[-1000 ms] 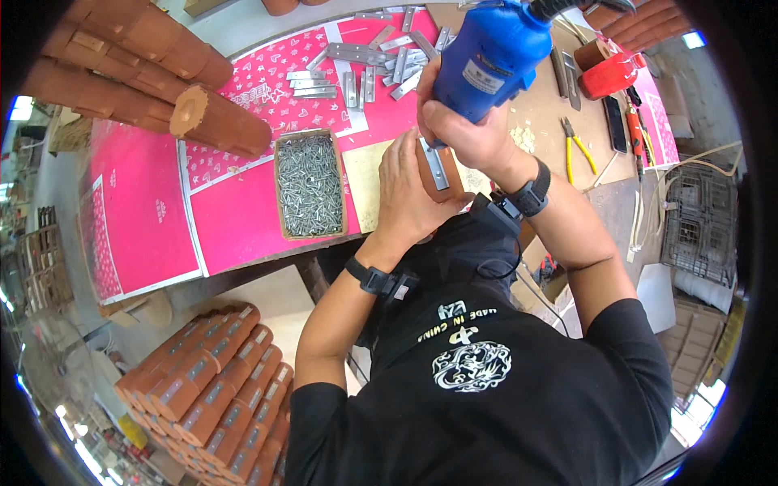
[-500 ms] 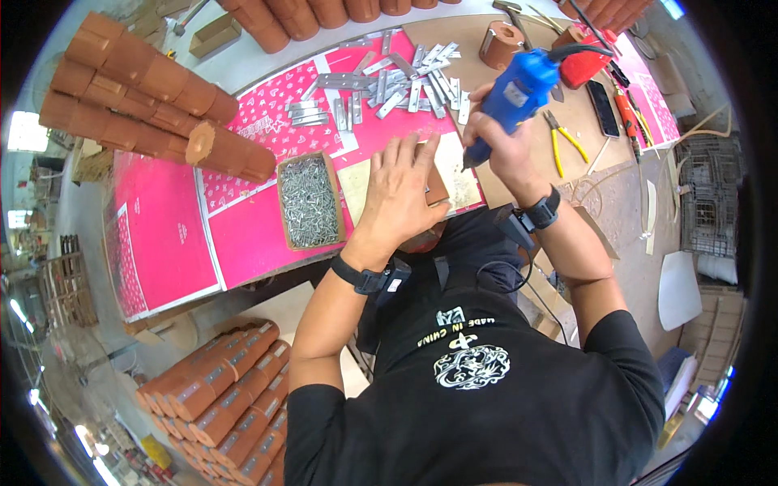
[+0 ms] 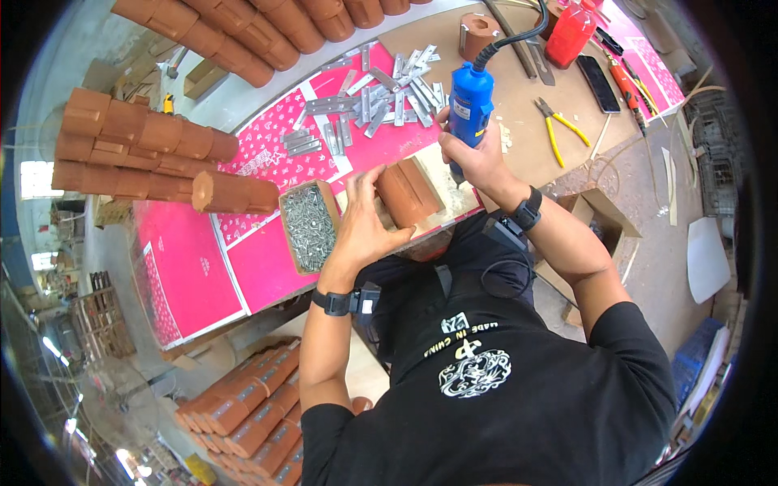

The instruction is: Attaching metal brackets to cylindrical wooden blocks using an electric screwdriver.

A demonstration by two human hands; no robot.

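My left hand (image 3: 356, 223) curls around the left side of a short reddish-brown cylinder (image 3: 409, 194), its thumb at the near end and fingertips at the far edge. A groove runs along the cylinder, which lies on a pale board (image 3: 454, 197) at the table's near edge. In my right hand (image 3: 480, 160) a blue electric screwdriver (image 3: 471, 105) is gripped almost upright. Its tip points down just right of the cylinder, apart from it. Left of my left hand stands an open box of screws (image 3: 309, 231). Flat metal strips with holes (image 3: 377, 112) lie scattered beyond the cylinder.
Brown cylinders are stacked at the left (image 3: 146, 154), along the far side and below the table (image 3: 243, 413). Yellow-handled pliers (image 3: 557, 134), a phone (image 3: 598, 85) and a red bottle (image 3: 571, 36) lie or stand at the right. A cord runs from the screwdriver's top.
My left hand has gone from lying flat over the cylinder to curling around its left side, uncovering the cylinder. My right hand has brought the screwdriver left and more upright. The view has shifted.
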